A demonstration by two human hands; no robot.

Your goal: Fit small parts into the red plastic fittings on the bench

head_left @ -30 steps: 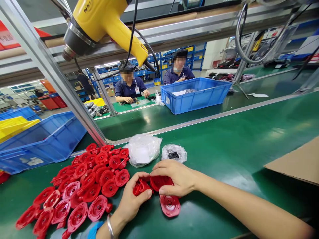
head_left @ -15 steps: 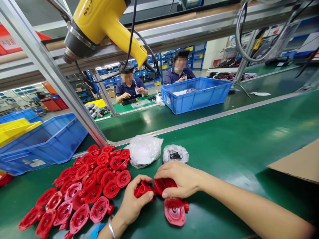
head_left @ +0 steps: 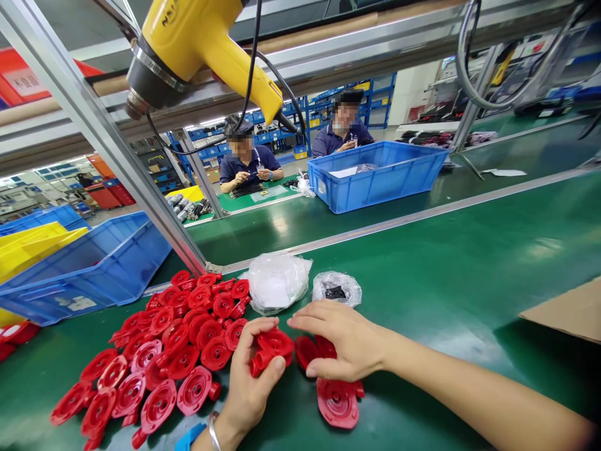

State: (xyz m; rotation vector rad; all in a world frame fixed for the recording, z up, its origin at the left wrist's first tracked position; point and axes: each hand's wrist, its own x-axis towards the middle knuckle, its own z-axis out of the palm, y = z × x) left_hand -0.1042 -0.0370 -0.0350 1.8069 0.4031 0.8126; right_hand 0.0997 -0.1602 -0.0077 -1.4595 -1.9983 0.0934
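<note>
The left hand [head_left: 248,379] has its fingers and thumb curled around a red housing [head_left: 277,343], just left of the right fingers. Its long axis slants from the round body, nearest the right fingertips, back to the stubby tubes, which point toward the wearer beside the left thumb. The right hand [head_left: 347,341] arches, thumb apart, over other red parts [head_left: 306,352] on the worktop [head_left: 422,282]; whether its fingers grip any, I cannot tell.

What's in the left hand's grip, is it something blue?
No, the left hand has a red part in its grip, between the thumb and fingers.
</note>
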